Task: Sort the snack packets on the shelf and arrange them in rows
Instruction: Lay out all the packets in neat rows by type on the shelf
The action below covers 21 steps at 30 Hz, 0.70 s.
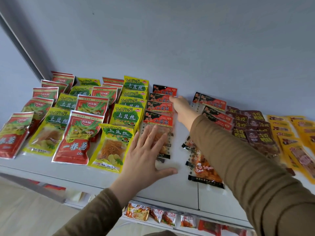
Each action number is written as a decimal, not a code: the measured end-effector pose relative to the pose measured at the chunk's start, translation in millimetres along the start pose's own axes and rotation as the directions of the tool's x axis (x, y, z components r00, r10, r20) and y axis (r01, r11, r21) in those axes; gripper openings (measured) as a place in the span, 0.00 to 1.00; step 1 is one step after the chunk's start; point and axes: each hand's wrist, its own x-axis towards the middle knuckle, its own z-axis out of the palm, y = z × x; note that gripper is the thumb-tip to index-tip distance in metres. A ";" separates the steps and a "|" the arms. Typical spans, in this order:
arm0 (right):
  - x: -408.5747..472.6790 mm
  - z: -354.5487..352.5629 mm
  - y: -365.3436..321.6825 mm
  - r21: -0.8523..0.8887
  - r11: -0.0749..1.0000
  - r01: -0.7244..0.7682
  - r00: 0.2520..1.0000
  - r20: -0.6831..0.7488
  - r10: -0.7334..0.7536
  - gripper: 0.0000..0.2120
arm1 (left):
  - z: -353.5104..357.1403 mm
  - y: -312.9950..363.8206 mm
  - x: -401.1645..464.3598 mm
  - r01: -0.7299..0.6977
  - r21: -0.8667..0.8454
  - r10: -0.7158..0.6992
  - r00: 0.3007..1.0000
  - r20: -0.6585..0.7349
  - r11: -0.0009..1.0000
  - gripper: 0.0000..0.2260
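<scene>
Snack packets of the black-and-red kind lie in an overlapping row on the white shelf, between the yellow-green packets on one side and a looser second group of black-and-red packets on the other. Your left hand lies flat with straight, spread fingers on the front packet of this row and presses it down. Your right hand reaches far back to the rear packets; its fingertips touch the edge of one of them, but I cannot tell if they pinch it or only push it.

It seems you are straightening this row. To do it well, keep the left palm firm, so the front packet does not slide while you work at the back. With the right hand, push each rear packet sideways until its edge is in one line with the front one, and keep the overlap equal, so every red label can be read. These films look slippery, so move slowly. Take care that your right sleeve does not drag the loose packets lying under the forearm.
</scene>
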 end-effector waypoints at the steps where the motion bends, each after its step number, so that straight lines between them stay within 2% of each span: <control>1: -4.8 -3.0 0.6 -0.001 1.000 -0.002 1.000 0.006 0.002 0.14 | -0.3 -1.0 -4.3 -0.008 0.011 0.008 1.000 0.006 1.000 0.46; 7: -29.3 -11.9 8.2 -0.057 0.998 0.014 0.991 0.133 -0.006 0.14 | -3.9 -1.7 -22.3 0.006 -0.025 -0.006 1.000 0.016 1.000 0.35; 10: -39.3 -10.5 14.4 -0.104 0.993 0.059 0.989 0.145 -0.043 0.18 | -5.1 1.7 -27.2 0.006 -0.042 -0.008 0.999 -0.052 0.999 0.36; 14: -48.7 -8.1 24.3 -0.114 0.990 0.081 0.987 0.148 -0.063 0.17 | -9.1 2.6 -33.8 -0.003 -0.010 0.003 0.999 -0.046 1.000 0.44; 16: -52.0 -7.5 27.1 -0.093 0.993 0.072 0.988 0.142 -0.058 0.17 | -12.4 2.9 -36.0 -0.035 -0.032 0.033 0.997 -0.062 0.999 0.45; 21: -56.8 -5.5 33.0 -0.020 0.997 0.072 0.989 0.130 -0.069 0.13 | -19.0 2.7 -31.0 0.074 -0.038 -0.079 0.989 -0.126 0.996 0.26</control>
